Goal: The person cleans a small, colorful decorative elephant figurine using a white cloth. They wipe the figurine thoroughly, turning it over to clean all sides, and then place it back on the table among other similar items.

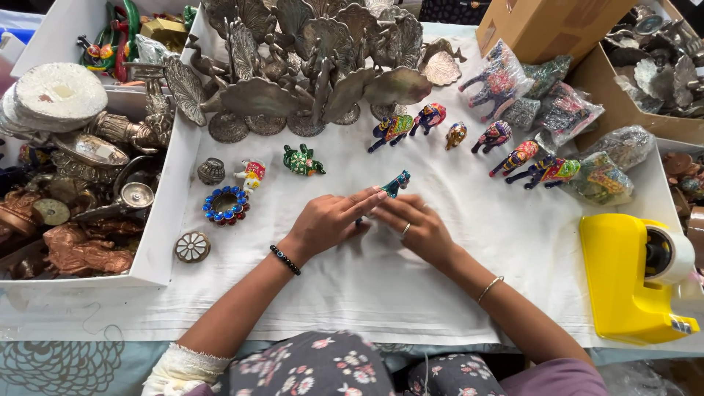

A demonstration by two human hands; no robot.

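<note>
bare white cloth near hands, painted figurines crowding beyond

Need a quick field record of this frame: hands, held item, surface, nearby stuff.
left hand: on the white cloth, fingers touching the small blue-green painted figurine
right hand: beside the left hand, also at the figurine; grip unclear
left of hands: blue jewelled ring dish, green turtle figurine
behind: row of painted animal figurines, metal peacock pieces
right: yellow tape dispenser

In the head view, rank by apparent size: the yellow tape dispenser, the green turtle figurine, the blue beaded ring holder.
1. Yellow tape dispenser, though it sits nearer the camera.
2. Blue beaded ring holder and green turtle figurine: too alike to rank.
</note>
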